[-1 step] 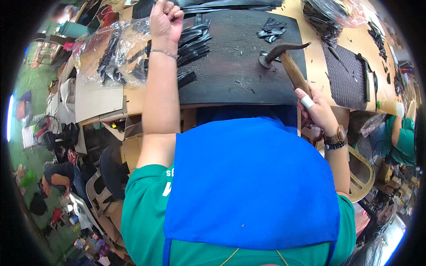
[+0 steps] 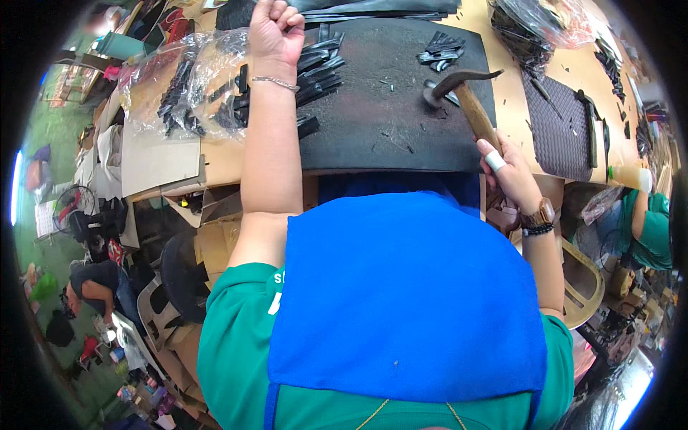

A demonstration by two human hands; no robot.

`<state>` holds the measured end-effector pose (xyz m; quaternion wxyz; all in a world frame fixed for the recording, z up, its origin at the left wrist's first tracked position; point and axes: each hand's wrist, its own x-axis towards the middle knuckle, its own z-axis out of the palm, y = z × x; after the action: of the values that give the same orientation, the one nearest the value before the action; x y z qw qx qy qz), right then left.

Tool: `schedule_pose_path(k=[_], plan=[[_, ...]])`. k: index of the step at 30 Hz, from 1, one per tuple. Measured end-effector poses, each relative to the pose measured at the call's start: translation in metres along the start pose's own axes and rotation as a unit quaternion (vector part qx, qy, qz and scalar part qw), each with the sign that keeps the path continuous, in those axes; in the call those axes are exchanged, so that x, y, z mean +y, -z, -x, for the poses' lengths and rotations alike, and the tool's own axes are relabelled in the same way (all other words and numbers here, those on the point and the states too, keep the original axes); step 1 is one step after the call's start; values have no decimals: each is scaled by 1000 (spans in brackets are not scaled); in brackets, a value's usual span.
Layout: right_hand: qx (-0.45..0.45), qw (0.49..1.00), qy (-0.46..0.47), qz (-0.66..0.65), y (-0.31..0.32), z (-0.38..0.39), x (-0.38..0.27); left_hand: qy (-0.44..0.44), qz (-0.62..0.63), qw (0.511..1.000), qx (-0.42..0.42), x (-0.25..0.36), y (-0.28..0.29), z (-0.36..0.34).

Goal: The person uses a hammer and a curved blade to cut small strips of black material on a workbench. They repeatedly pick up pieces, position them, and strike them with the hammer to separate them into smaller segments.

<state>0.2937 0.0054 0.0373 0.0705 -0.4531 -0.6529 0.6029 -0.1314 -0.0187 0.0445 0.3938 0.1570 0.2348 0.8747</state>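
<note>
My right hand, with a white wrap round one finger, grips the wooden handle of a hammer. Its curved dark metal head is over the right part of a black mat. My left hand is stretched to the far edge of the view with its fingers curled closed; what they hold, if anything, is hidden. Dark shiny strips lie in a loose pile beside my left wrist. A smaller bunch of black strips rests on the mat beyond the hammer head.
Clear plastic bags with black pieces lie at the left, near a grey board. Long black sheets lie along the far side. A dark textured pad and a bottle are at the right. Other people are at both sides.
My left forearm and hand have shifted slightly to the right, covering more of the strip pile. The right hand and hammer are almost where they were.
</note>
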Motion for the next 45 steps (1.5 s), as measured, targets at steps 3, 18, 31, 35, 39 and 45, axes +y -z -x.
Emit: schedule_pose_path(k=[3, 18, 31, 35, 39, 45], plan=[[87, 995, 43, -8, -8, -8, 4, 49, -171, 981, -75, -10, -3, 5], [235, 925, 99, 282, 8, 10, 17, -22, -825, 534, -182, 39, 31, 161], [277, 905, 289, 143, 26, -99, -6, -116, -762, 517, -372, -145, -71, 87], [300, 902, 210, 229, 23, -118, -34, -78, -797, 469, -372, -181, -68, 71], [269, 898, 208, 280, 23, -139, -25, -67, -778, 523, -341, -178, -62, 76], [270, 898, 224, 266, 20, -141, -16, -51, -775, 536, -332, -173, -59, 78]])
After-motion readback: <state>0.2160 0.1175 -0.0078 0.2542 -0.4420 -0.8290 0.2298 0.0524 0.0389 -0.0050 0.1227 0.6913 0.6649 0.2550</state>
